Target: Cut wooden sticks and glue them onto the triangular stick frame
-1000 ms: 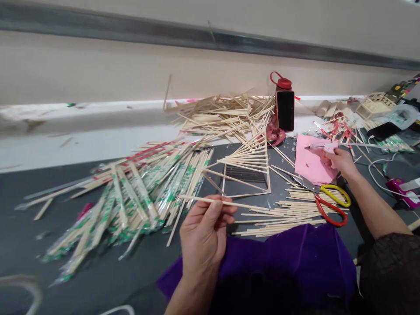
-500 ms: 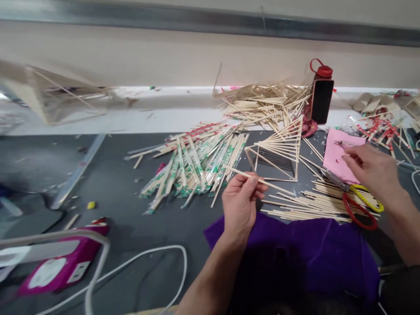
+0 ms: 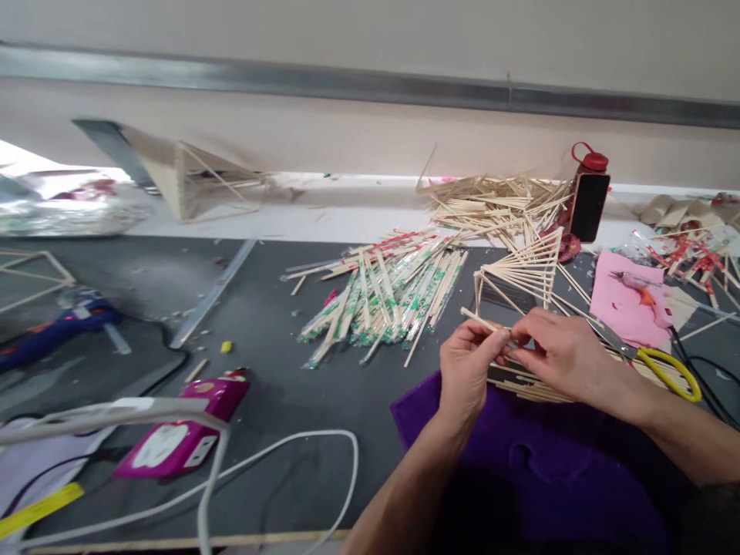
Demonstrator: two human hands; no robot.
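Observation:
My left hand is closed in a pinch on a thin wooden chopstick, whose tip sticks out to the upper left. Thumb and fingers of my right hand meet at the chopstick's other end, close against the left fingertips. That end is hidden by the fingers. Just behind the hands stands a frame of glued sticks with a fanned, twisting side. Loose chopsticks lie under the right hand, next to scissors with a yellow handle loop showing. A purple cloth spreads below my forearms.
Wrapped chopsticks lie left of the hands. Behind are a stick pile and a red-capped bottle with a phone. A pointed tool rests on pink paper. At left are a blue glue gun and a magenta power strip.
My right hand has come from the pink paper to the left hand and now grips the chopstick too. The view has swung left, so the scene sits further right.

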